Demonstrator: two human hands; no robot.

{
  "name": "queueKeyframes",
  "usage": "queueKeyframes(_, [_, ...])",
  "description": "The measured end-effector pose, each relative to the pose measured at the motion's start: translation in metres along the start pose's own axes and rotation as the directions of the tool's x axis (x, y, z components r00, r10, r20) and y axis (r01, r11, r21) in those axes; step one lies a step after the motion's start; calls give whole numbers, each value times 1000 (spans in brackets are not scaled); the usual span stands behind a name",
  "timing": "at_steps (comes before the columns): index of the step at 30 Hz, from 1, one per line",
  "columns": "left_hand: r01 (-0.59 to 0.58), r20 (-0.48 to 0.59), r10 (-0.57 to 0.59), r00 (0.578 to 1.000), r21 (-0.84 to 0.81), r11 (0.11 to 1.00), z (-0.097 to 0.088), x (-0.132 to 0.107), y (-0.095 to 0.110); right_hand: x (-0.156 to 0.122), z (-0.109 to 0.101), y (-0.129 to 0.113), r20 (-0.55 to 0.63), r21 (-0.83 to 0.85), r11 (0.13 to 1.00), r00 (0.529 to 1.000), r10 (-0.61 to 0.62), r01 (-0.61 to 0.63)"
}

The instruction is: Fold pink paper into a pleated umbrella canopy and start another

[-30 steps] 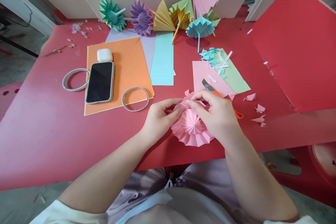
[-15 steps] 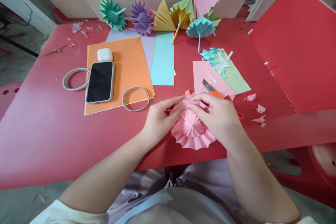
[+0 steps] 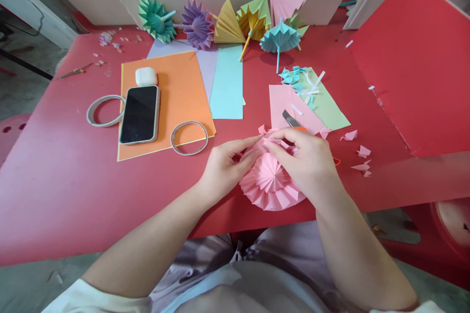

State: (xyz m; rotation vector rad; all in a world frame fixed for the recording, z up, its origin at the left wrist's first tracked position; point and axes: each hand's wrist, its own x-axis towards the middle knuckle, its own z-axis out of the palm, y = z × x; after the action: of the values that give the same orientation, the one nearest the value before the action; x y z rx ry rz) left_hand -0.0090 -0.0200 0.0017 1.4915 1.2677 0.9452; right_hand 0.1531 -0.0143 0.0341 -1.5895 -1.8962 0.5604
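A round, pleated pink paper umbrella top (image 3: 273, 178) lies near the table's front edge, with a smaller pleated circle raised at its middle. My left hand (image 3: 228, 161) pinches its far left rim between thumb and fingers. On the far right rim, my right hand (image 3: 306, 156) pinches the pleats too, its thumb close to the left fingertips. My fingers cover part of the rim. Scissors (image 3: 291, 118) with orange handles lie just beyond my right hand, mostly hidden under it. Pink paper scraps (image 3: 363, 151) are scattered to the right.
Finished paper umbrellas (image 3: 281, 36) in several colours line the wall. A phone (image 3: 140, 115), a white earbud case (image 3: 146, 77) and orange paper (image 3: 179, 83) lie at left, by two tape rolls (image 3: 189, 138). Pink paper (image 3: 281, 100) and green paper (image 3: 332, 102) lie beyond my hands.
The pink umbrella top has turned slightly and shifted a little to the right under my fingers. Both hands keep their pinch on the far rim, the left a touch lower.
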Motion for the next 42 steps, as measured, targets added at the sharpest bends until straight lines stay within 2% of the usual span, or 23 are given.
queueKeyframes(13, [37,20,-36,999,-60,998,0,0,1,0,2,1,-33,52,998,999,22,-20])
queueKeyframes(29, [36,56,-32,998,-82,996,-1,-1,3,-1,4,-2,-65,-1,1000,998,-21,21])
queueKeyframes(42, [50,18,-48,999,-124,991,0,1,1,-1,4,-2,-40,-3,999,998,-45,45])
